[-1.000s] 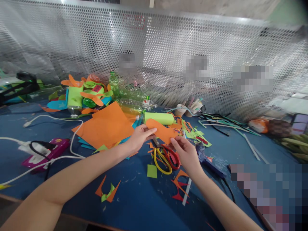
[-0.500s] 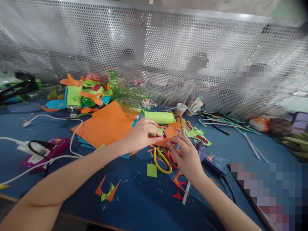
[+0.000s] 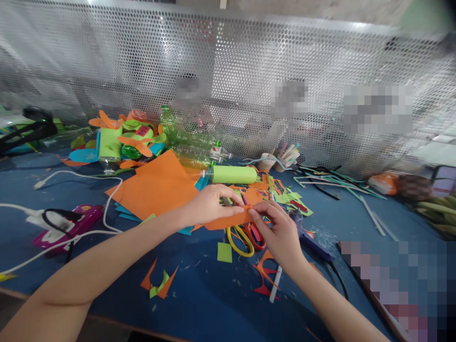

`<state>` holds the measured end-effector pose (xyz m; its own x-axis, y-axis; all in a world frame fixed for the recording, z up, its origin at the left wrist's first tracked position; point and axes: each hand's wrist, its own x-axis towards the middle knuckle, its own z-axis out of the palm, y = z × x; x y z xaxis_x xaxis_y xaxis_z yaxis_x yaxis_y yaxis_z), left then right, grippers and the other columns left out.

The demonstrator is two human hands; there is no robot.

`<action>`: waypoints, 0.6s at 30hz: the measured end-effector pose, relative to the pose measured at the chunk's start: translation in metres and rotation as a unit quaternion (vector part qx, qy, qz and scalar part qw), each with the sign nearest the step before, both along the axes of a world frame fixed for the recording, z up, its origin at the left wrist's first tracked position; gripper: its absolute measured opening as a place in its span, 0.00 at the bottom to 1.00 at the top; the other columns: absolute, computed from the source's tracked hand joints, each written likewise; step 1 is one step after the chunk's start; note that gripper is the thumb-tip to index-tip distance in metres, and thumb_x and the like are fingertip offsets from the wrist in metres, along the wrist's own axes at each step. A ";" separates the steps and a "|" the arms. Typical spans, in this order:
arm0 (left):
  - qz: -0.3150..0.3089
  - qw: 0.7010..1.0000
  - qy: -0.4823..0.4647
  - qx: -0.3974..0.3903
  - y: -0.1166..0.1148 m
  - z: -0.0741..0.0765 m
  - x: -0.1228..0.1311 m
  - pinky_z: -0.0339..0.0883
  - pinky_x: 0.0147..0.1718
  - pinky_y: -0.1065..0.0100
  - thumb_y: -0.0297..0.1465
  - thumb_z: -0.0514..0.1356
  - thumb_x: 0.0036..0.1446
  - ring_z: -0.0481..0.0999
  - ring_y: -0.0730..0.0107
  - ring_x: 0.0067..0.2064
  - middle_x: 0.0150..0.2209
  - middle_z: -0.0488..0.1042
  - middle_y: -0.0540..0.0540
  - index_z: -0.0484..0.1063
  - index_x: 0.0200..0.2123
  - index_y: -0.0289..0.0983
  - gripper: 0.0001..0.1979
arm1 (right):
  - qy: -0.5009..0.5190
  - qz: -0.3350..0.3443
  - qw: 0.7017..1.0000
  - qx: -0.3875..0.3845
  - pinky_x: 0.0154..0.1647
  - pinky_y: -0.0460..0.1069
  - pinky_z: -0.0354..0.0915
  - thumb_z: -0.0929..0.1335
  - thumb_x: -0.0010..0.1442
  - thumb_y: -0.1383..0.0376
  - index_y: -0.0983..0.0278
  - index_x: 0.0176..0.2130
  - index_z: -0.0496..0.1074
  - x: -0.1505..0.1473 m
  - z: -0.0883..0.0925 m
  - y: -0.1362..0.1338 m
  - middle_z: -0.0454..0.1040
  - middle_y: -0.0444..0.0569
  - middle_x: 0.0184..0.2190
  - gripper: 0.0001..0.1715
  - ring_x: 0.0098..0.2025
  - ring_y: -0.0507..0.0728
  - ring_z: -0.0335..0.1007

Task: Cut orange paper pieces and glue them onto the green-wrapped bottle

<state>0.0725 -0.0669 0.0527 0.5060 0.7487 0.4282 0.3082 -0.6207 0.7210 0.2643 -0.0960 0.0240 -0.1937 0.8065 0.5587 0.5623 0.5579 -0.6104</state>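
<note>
A piece of orange paper [image 3: 230,220] hangs between my two hands above the table. My left hand [image 3: 213,204] pinches its upper edge with thumb and fingers, and part of the piece shows below my palm. Close beside it, my right hand [image 3: 280,232] pinches the right end of the same piece, fingertips almost touching the left ones. Under the hands lie yellow-handled scissors [image 3: 231,243] and red-handled scissors [image 3: 261,243]. Behind them a bottle wrapped in light green paper [image 3: 235,175] rests on its side, with coloured paper scraps [image 3: 290,199] to its right.
Large orange sheets [image 3: 156,185] lie left of centre. A blue glue gun [image 3: 315,244] is right of my right hand. A pink power strip [image 3: 85,223] with white cables sits at left. Decorated bottles [image 3: 110,145] stand along the perforated metal screen [image 3: 242,76]. People are dimly visible beyond it.
My left hand has lowered and turned a little, and more of the orange paper now shows below it. My right hand stays nearly in place, still pinching the paper.
</note>
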 end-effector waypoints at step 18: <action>-0.023 0.998 -0.021 -0.054 -0.005 -0.001 0.006 0.65 0.34 0.69 0.30 0.58 0.53 0.73 0.69 0.34 0.31 0.75 0.47 0.73 0.30 0.37 0.05 | 0.026 0.037 0.997 -0.068 0.33 0.49 0.64 0.65 0.57 0.59 0.60 0.30 0.69 -0.004 -0.001 -0.003 0.70 0.47 0.29 0.08 0.30 0.55 0.67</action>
